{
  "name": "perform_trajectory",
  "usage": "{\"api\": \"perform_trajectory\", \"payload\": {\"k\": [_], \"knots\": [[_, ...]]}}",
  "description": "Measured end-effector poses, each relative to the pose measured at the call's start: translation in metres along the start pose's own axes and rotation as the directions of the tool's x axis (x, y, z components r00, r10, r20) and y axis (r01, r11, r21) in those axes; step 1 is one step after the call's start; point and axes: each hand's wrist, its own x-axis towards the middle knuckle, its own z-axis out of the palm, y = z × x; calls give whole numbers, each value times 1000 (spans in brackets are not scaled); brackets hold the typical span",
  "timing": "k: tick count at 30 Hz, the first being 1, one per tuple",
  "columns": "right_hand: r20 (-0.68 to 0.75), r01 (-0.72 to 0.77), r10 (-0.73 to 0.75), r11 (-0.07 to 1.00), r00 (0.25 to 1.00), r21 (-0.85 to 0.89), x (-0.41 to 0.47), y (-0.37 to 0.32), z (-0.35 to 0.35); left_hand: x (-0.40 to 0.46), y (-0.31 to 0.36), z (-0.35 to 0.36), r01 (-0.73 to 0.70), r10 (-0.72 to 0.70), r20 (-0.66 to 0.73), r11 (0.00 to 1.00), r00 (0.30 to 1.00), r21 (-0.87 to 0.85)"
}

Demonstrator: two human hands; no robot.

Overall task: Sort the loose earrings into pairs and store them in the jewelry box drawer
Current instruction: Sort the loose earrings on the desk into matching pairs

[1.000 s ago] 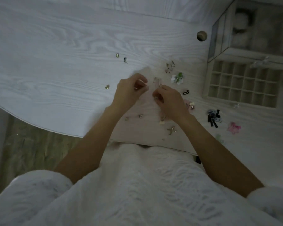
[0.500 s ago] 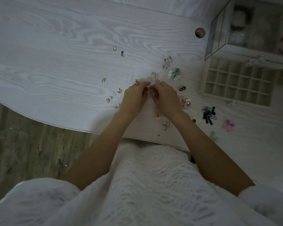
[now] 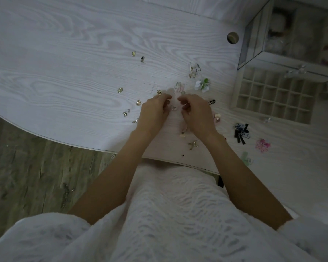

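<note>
Several loose earrings lie scattered on the white wooden table [image 3: 64,63]: small gold ones [image 3: 138,102] to the left, a white and green flower one [image 3: 202,85], a black ribbon one [image 3: 241,132], a pink one [image 3: 262,145]. The open jewelry box drawer [image 3: 273,99], with its grid of small compartments, sits at the right below the glass jewelry box [image 3: 292,35]. My left hand [image 3: 153,112] and my right hand [image 3: 197,112] hover close together over the middle of the scatter, fingers curled. A tiny pale earring [image 3: 173,108] shows between the fingertips, at my left hand's pinch.
A round cable hole [image 3: 232,37] sits in the table left of the box. The table's curved front edge [image 3: 64,143] runs close below my hands, with wooden floor [image 3: 27,167] beyond it at the left. A pale green earring [image 3: 245,160] lies near the front right.
My hands came down from apart to touching over a tiny earring, then drew slightly apart again. The view shifted a little toward the table.
</note>
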Motion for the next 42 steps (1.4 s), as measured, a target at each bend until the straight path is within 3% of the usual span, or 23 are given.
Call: {"api": "perform_trajectory", "payload": {"k": [5,9,13,17,22,26,31,38,42], "knots": [[-127,-53,61,997,990,62,-19,18,-34,-14,-3,-26,-16,12,-91,999,996,-42],[-147,-45,53,997,988,58,-26,22,-41,-28,-19,-42,35,-22,-160,996,987,81],[-97,42,-40,999,995,24,-19,10,-26,-40,-35,-48,63,-28,-193,982,981,178],[41,177,-176,984,984,-18,-8,-11,7,-55,-43,-46,105,-59,-212,971,975,217],[134,278,-267,957,954,-77,11,-28,32,-66,-35,-26,-17,68,-129,933,989,360],[193,314,-279,931,941,-185,26,-30,40,-64,-29,-13,-22,53,-61,903,997,430],[221,318,-279,934,934,-164,30,-26,38,-64,-34,-7,-7,47,-69,873,997,488],[162,297,-286,954,944,-44,15,-13,31,-78,-48,-9,59,61,-275,910,960,410],[91,255,-249,965,964,-59,12,-5,23,-83,-49,-12,125,-15,-346,947,938,297]]}}
